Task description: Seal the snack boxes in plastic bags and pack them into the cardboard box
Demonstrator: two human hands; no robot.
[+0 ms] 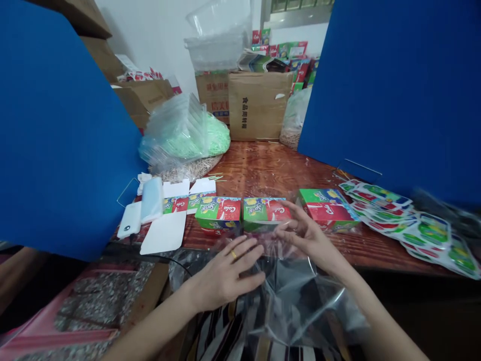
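My left hand [229, 276] lies over a crumpled clear plastic bag [285, 296] at the table edge, fingers stretched and spread, a ring on one finger. My right hand [306, 235] is at the right end of a green and red drink-print box [263, 210], its thumb and fingers bent on the bag's film in front of the box. The fingertips partly cover that box's right end. A similar box [218, 213] stands just to its left, and another [328, 210] lies to the right, beyond my right hand.
Unfolded boxes [175, 205], a white phone-like device [130, 220] and a pale blue pack [152, 199] lie left. Printed flat pieces [398, 210] are heaped right. Blue panels [56, 125] flank the table [259, 165]. Behind are cartons [259, 105] and a bag of green shreds [216, 135].
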